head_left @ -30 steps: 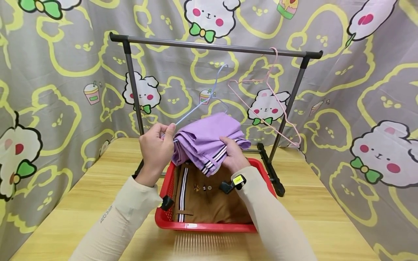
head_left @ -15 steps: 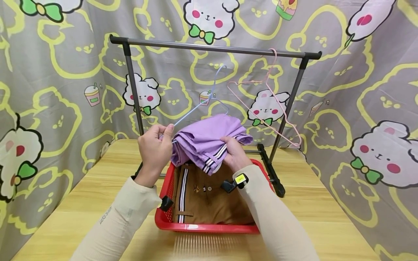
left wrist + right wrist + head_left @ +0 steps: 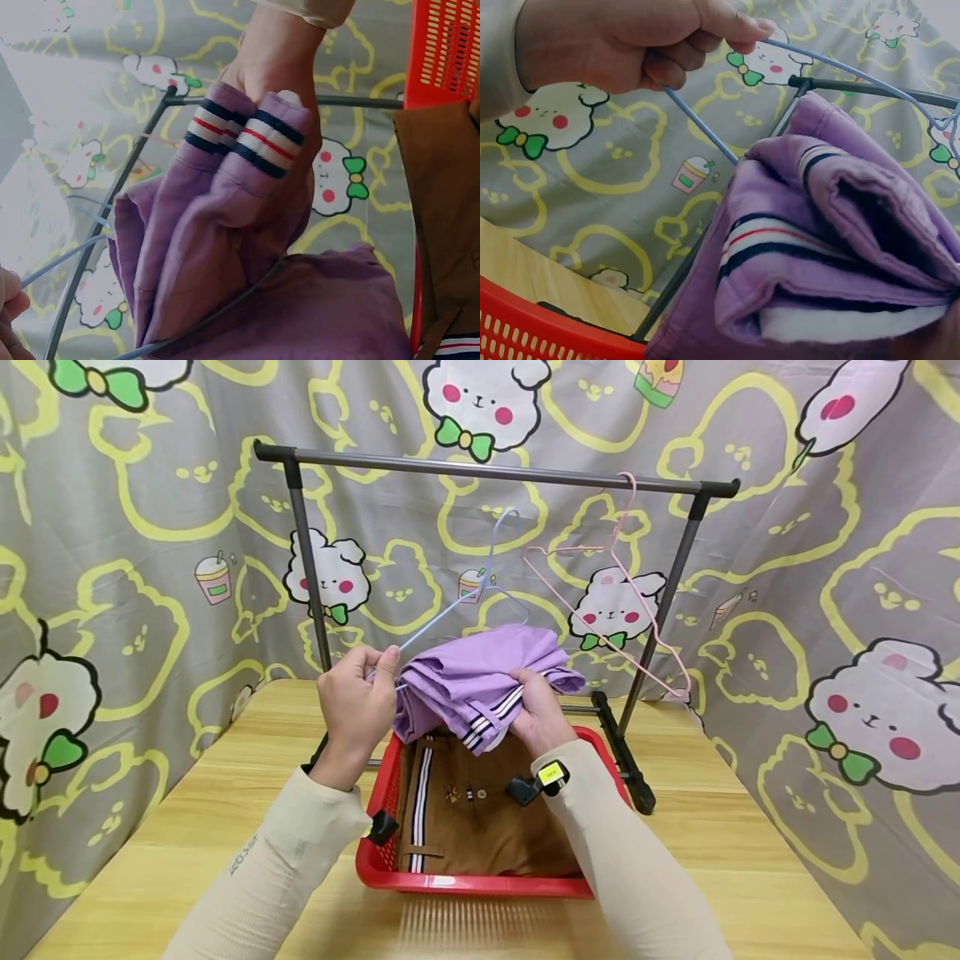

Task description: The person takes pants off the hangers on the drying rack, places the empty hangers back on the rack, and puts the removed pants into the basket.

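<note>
My left hand point(image 3: 357, 697) grips one corner of a light blue wire hanger point(image 3: 442, 617), whose hook points up below the rack's bar. Folded purple trousers point(image 3: 480, 664) with navy and white stripes lie over the hanger's lower bar. My right hand point(image 3: 542, 712) holds their striped end, thumb on top. In the left wrist view the lower bar point(image 3: 206, 322) runs across the purple cloth point(image 3: 322, 300). In the right wrist view the left hand point(image 3: 630, 49) pinches the hanger's corner, and the layered trouser folds point(image 3: 802, 240) show close up. The right hand's fingers are mostly hidden by the cloth.
Below the hands stands a red basket point(image 3: 480, 885) with brown striped trousers point(image 3: 517, 835) inside. Behind it a grey garment rack point(image 3: 450, 467) carries a pink hanger point(image 3: 581, 610) at its right end. A wooden table point(image 3: 187, 860) bears both. A patterned curtain surrounds the table.
The purple trousers and my right hand have shifted slightly to the right, and the striped end sits a little higher. My left hand stays nearly still on the hanger.
</note>
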`<state>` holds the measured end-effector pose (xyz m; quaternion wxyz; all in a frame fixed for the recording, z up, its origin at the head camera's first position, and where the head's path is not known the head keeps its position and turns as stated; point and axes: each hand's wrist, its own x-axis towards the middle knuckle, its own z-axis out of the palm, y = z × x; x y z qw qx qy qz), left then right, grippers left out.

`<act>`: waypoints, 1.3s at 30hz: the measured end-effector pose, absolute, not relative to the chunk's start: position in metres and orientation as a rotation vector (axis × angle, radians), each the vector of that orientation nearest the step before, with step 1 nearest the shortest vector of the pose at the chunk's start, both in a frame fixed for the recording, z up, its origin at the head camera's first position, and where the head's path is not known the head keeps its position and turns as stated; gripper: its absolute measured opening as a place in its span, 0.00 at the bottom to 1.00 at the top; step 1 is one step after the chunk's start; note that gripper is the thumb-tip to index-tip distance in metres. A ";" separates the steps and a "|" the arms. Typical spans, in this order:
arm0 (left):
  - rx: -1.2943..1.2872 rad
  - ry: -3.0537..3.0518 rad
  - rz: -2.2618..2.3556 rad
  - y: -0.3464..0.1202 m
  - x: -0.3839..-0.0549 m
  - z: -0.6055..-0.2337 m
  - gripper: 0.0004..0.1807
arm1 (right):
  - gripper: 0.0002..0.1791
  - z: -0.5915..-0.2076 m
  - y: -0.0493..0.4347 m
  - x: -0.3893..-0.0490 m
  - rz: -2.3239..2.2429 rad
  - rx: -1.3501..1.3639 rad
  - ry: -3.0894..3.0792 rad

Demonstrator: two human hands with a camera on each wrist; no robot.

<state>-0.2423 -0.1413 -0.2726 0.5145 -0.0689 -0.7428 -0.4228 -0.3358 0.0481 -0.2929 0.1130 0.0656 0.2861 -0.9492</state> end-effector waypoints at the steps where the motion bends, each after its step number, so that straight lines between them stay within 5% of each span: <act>1: -0.162 -1.787 -1.015 -0.142 -0.242 -0.273 0.13 | 0.07 -0.292 0.048 -0.335 -2.791 0.189 0.826; 39: -0.159 -1.845 -0.994 -0.144 -0.248 -0.286 0.13 | 0.08 -0.277 0.035 -0.312 -2.871 -0.102 0.728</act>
